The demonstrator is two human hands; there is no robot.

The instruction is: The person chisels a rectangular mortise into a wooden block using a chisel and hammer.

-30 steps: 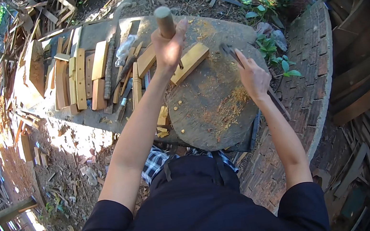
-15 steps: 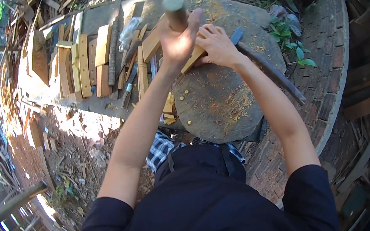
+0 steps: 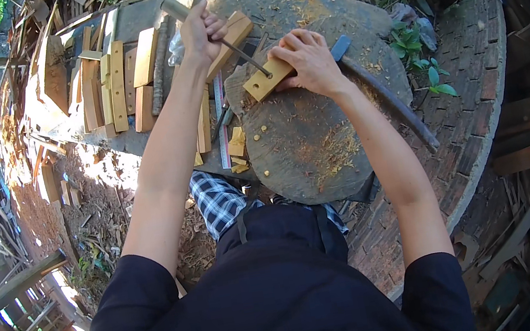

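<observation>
My left hand (image 3: 199, 36) is grasping a tool (image 3: 247, 58), fingers curling round its wooden handle, and the thin shaft is slanting down to a hole in the block (image 3: 264, 82). How deep the tip is going I can't tell. My right hand (image 3: 311, 62) is gripping the block's right end, fingers bending over the top and thumb lying along the near side. Beneath the block is sitting a stump (image 3: 288, 182), and a second hole is showing by the block's left end. Right of the block a hammer (image 3: 373, 84) is resting, its handle running toward me. Nearer me than the block, plugs (image 3: 257, 137) and shavings (image 3: 340, 160) are lying. Left of the block, a ruler (image 3: 218, 96) and scraps (image 3: 237, 143) are lying; just beyond its left end, a board (image 3: 238, 31) is slanting away. Well left of the block, more boards (image 3: 119, 86) are lying side by side. Well right of the block, a plant (image 3: 407, 42) is growing beside brickwork (image 3: 472, 74).
</observation>
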